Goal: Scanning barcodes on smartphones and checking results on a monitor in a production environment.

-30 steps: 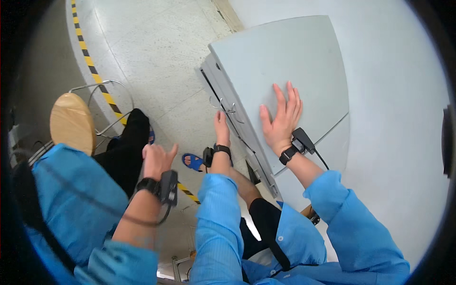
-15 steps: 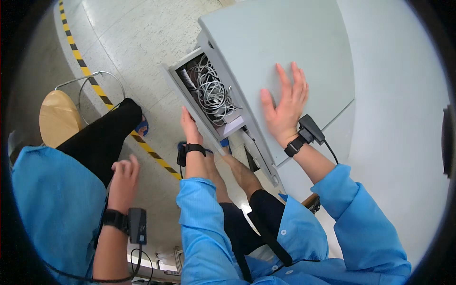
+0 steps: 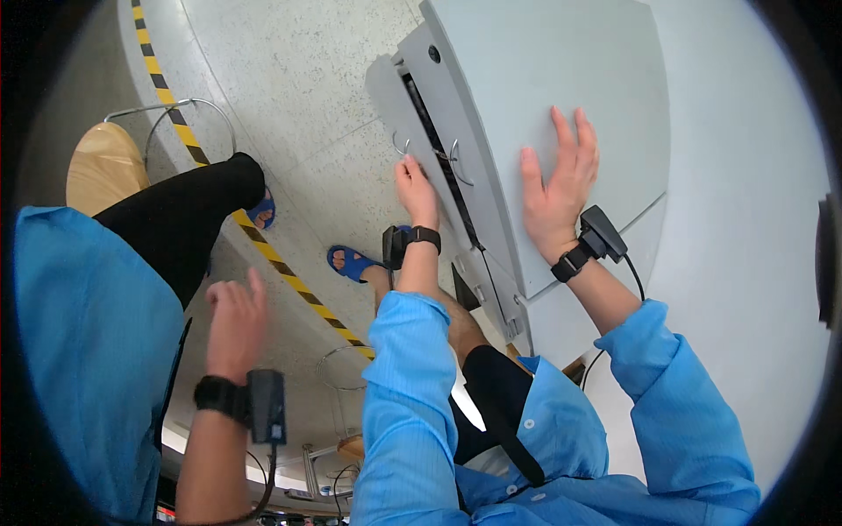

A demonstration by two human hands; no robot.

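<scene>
A grey drawer (image 3: 386, 98) stands almost closed in the grey cabinet (image 3: 478, 162), with a narrow dark gap along its top. Loops of grey cable (image 3: 458, 158) stick out through that gap, one of them bending over the drawer front. My left hand (image 3: 418, 193) is against the drawer front with its fingers curled close together, right below the cable loop; whether they pinch anything is hidden. My right hand (image 3: 561, 188) lies flat on the cabinet's light grey top (image 3: 596, 70), fingers spread and holding nothing. Both wrists wear black straps with small boxes.
On the left sits a co-worker in a blue shirt (image 3: 88, 351), one hand (image 3: 237, 324) raised and blurred. Beyond is a round wooden stool seat (image 3: 107, 167). Yellow-black tape (image 3: 281, 263) crosses the floor. A white surface (image 3: 745, 219) adjoins the cabinet on the right.
The drawer has gone from wide open, with its tangle of cables showing, to nearly closed. My left hand has moved with it, up and right, its fingers now curled. The right hand stays flat.
</scene>
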